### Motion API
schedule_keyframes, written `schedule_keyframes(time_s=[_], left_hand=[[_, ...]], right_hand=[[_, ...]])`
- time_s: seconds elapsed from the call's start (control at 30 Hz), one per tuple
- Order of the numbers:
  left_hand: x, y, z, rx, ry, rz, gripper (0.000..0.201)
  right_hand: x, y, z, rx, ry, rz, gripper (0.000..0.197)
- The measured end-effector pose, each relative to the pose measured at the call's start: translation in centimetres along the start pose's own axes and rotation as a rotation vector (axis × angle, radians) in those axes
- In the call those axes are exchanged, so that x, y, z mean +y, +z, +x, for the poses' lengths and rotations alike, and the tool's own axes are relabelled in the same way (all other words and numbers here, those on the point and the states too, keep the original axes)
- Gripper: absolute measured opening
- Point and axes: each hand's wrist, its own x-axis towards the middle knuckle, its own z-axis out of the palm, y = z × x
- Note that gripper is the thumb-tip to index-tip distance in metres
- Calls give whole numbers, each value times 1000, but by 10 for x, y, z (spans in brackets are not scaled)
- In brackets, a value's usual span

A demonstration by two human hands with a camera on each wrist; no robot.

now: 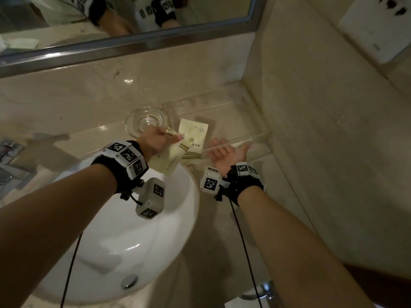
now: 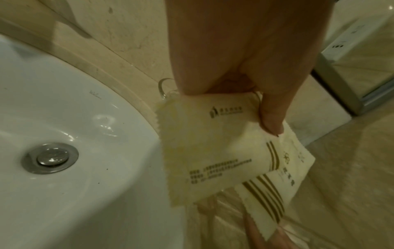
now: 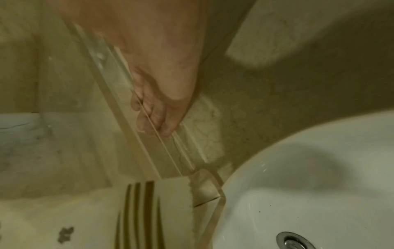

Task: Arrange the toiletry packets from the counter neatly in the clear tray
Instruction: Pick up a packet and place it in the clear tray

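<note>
Over the tray's (image 1: 255,138) near left corner, a fan of cream packets (image 1: 191,141) is pinched in the left hand (image 1: 155,141), thumb (image 2: 270,118) on top and the other fingers hidden; they are held above the tray, not yet laid in it. The tray sits in the table's (image 1: 89,101) corner against the wall, and its near wall is grasped by the right hand (image 1: 229,152), fingers (image 3: 149,118) curled over the rim, probably to steady it while the packets are lowered. Gold stripes and a pinwheel emblem are printed on the packets; their small lettering is too blurred to be read. A glass dish (image 1: 144,121) stands left of the tray, a white basin (image 1: 133,241) nearer.
</note>
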Motion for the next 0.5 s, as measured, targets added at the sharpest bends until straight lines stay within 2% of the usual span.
schedule_keyframes(time_s=[0.17, 0.27, 0.33, 0.5], left_hand=[[-5, 5, -4, 17, 5, -8, 22], [-9, 5, -7, 17, 11, -11, 21], [-10, 4, -11, 15, 15, -5, 21], [-15, -1, -24, 7, 31, -11, 20]], right_hand=[[-1, -14, -7, -14, -6, -52, 82], [-3, -16, -16, -5, -13, -142, 47], [-4, -20, -21, 47, -40, -246, 33], [-6, -32, -26, 45, -11, -356, 31]])
